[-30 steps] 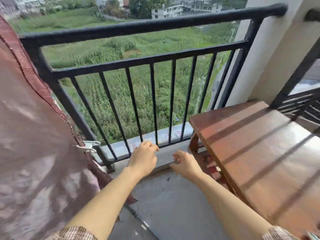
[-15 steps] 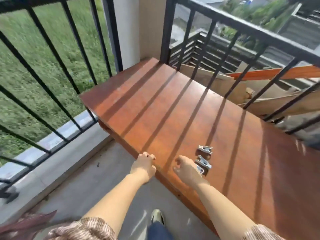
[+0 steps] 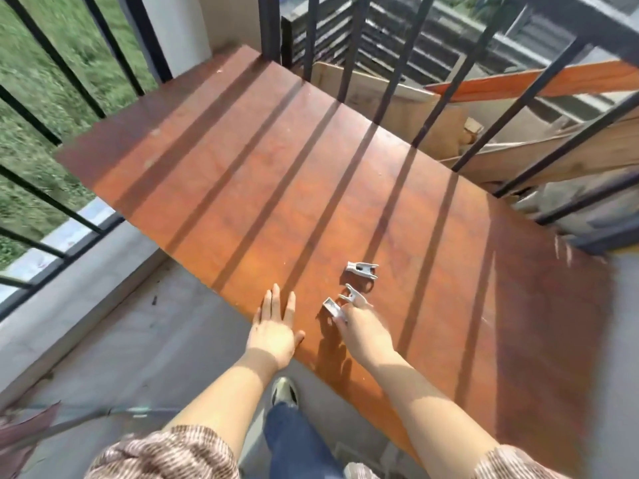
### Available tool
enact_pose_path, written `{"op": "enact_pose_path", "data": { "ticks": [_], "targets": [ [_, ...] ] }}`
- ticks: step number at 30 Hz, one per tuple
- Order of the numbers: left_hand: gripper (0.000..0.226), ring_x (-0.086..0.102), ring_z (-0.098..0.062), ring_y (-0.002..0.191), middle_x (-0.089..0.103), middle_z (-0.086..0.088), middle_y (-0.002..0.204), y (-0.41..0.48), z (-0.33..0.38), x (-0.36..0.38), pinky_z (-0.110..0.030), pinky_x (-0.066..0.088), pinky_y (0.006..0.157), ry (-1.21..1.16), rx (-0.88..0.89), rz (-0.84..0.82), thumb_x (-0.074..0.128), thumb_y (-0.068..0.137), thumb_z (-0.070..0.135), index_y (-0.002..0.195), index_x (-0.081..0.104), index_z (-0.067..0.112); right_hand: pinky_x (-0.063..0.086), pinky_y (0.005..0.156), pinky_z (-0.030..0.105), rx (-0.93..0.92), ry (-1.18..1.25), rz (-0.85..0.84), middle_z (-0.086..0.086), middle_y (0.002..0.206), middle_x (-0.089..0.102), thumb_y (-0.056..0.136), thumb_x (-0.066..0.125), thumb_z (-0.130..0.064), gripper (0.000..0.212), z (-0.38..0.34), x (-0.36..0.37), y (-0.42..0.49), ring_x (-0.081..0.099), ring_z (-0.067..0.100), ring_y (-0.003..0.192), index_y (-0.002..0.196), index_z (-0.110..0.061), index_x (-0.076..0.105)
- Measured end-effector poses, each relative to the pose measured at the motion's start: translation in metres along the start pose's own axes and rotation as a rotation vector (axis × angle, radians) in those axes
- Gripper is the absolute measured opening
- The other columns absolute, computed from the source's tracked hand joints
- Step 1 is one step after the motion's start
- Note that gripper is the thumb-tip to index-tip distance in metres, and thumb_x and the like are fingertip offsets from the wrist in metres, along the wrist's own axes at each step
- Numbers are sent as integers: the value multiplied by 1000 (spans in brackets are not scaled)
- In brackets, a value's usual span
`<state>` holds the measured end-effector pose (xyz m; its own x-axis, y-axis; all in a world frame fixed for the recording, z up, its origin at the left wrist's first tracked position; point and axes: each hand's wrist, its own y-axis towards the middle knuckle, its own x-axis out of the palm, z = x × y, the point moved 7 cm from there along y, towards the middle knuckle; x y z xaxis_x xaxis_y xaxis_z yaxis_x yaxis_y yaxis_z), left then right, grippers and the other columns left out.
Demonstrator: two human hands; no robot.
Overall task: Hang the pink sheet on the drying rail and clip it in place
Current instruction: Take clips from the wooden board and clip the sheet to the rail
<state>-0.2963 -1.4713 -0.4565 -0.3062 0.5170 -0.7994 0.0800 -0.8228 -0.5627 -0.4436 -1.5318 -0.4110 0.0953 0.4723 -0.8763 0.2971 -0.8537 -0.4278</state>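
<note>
Three small metal clips lie near the front edge of the reddish wooden table (image 3: 262, 174). One clip (image 3: 361, 270) lies free, a little beyond my right hand (image 3: 363, 333). My right hand's fingers curl down onto the other two clips (image 3: 337, 304), which stick out from under the fingertips; the nearer one is tipped up in the grip. My left hand (image 3: 275, 326) rests flat with fingers spread on the table's edge, holding nothing. Only a corner of the pink sheet (image 3: 24, 433) shows at the bottom left.
Black railing bars (image 3: 103, 36) run along the left and behind the table. Planks and cardboard (image 3: 432, 108) lie beyond the back railing. Concrete floor (image 3: 138, 340) lies left of the table, with my shoe (image 3: 283, 392) below the table's edge.
The view swung right from the clipped sheet on the rail to the table. My right hand has come down onto two clips, and my left hand has opened flat on the table's edge.
</note>
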Motion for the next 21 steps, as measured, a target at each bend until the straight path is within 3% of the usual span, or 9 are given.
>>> {"op": "enact_pose_path", "data": {
  "ticks": [5,8,11,17,21],
  "targets": [
    [76,-16,-30,145,-24,-17,155,0,0,-1,-43,7,119,29,7,-48,37,97,43,150,-11,16,46,80,38,-44,10,108,11,109,59,88,56,-22,20,-7,2,-9,56,36,104,101,-7,61],
    [73,-14,-27,146,-22,-13,156,-2,-6,-5,-41,11,119,36,29,-110,40,98,37,151,-7,17,46,82,38,-58,-72,59,11,113,58,91,48,-17,29,-12,11,-13,54,33,110,118,-8,54],
    [68,-12,-23,147,-19,-7,158,-11,-12,-7,-40,8,119,-31,25,-143,38,98,35,151,0,19,44,80,37,-25,-18,57,12,112,60,89,46,-12,27,-16,12,-16,56,33,106,115,-8,51],
    [62,1,-19,147,-3,-3,160,-59,-80,-29,-34,13,117,-159,-78,117,37,96,23,151,9,20,43,90,38,-109,166,26,12,122,57,89,50,-15,37,-94,14,-17,54,34,113,126,-9,47],
    [60,3,-21,147,2,-4,160,-112,-163,-43,-38,20,116,-222,-239,222,39,94,15,149,17,18,40,78,36,-229,227,1,12,101,57,95,49,-25,19,-180,28,-21,56,35,96,99,-10,61]
  ]
}}
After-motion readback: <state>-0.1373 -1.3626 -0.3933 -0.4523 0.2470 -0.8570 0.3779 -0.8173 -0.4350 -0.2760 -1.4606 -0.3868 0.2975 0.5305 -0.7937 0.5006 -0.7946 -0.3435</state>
